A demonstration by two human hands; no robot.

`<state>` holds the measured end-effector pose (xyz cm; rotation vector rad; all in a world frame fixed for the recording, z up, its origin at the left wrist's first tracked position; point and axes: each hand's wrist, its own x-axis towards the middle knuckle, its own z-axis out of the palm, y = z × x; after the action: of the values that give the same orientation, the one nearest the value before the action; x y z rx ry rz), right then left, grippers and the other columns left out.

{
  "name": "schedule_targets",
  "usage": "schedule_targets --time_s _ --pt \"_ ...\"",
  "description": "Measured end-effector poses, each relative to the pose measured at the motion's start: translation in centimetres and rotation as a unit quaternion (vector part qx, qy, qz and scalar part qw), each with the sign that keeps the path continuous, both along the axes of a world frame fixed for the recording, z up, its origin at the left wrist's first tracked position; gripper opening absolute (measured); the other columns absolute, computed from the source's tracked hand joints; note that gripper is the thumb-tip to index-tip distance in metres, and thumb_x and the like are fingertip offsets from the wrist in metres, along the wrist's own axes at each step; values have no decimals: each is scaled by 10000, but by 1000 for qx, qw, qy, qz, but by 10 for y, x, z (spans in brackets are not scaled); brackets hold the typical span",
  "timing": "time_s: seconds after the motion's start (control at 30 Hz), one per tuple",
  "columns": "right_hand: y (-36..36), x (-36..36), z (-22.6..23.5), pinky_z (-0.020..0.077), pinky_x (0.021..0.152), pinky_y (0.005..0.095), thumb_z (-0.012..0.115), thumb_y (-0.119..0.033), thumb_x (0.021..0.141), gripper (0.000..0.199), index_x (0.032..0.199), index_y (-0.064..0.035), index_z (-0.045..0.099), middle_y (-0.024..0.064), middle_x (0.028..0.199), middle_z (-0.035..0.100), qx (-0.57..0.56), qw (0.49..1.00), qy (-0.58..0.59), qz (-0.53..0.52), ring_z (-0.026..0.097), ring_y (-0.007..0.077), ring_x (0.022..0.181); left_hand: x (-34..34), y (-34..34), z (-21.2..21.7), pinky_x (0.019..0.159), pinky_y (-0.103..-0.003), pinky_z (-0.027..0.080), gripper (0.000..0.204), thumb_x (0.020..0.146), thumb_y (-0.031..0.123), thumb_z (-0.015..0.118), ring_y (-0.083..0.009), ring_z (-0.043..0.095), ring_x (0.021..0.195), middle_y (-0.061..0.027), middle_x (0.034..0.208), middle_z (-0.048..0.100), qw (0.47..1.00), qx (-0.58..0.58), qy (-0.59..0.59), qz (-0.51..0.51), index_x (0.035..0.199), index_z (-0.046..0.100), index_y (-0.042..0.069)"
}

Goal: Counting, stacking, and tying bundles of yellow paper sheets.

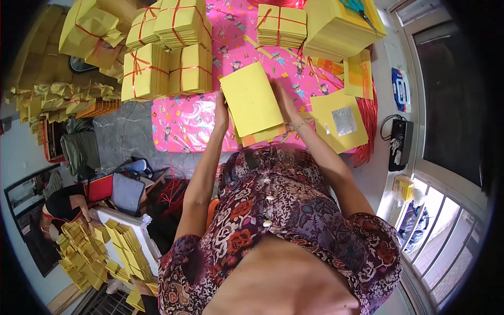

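A stack of yellow paper sheets sits in front of me over the pink patterned tablecloth. Its top sheet is slightly askew from those beneath, and an orange patch shows under the near edge. My left hand holds the stack's left side, with its fingers partly hidden. Along the right side, my right hand grips the same stack, its fingertips tucked out of sight behind the paper. Just right of that hand lies a yellow sheet with a silver foil square.
Yellow bundles tied with red ribbon are piled at the back left; another tied bundle stands at the back. Teal-handled scissors lie on a tall yellow stack. Red ribbon strands hang off the right edge. A person is at lower left.
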<state>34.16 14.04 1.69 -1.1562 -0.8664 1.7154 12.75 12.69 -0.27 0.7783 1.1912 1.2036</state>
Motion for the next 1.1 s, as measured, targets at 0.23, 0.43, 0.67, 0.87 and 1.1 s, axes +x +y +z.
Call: schedule_targets --time_s 0.23,0.43,0.67,0.87,1.1 --pt "-81 62 6 473 690 412 473 -176 900 189 972 -25 561 182 896 616 77 907 -395 124 626 291 817 -49 53 18 1102 -383 221 806 945 610 210 -253 372 1299 -168 1384 424 989 -31 67 -132 1370 339 -63" --pt "-97 34 38 499 743 441 460 -156 874 235 1000 -9 594 190 972 631 201 735 -497 415 630 330 887 -39 106 56 1059 -341 297 746 933 586 332 -220 484 1189 -148 1282 536 937 -212 11 -277 1271 484 -62" --pt "-84 -10 28 531 718 415 539 -48 759 187 874 36 659 208 871 667 214 684 -555 423 659 326 851 -16 127 66 926 -313 450 702 875 588 486 -179 607 994 -119 1120 635 872 -315 -11 -374 1177 563 -40" --pt "-102 -27 -6 534 665 411 464 -96 834 307 1085 -16 623 170 1056 641 272 764 -532 244 633 303 946 -13 123 69 823 -291 504 641 884 555 508 -151 631 921 -101 1090 647 868 -310 2 -388 1169 578 -14" --pt "-94 -31 11 526 680 374 435 -119 866 341 1169 -49 575 166 1066 634 348 805 -471 96 626 286 941 -21 118 56 766 -272 520 566 893 493 530 -139 638 854 -106 1044 656 881 -317 -6 -351 1128 598 -17"
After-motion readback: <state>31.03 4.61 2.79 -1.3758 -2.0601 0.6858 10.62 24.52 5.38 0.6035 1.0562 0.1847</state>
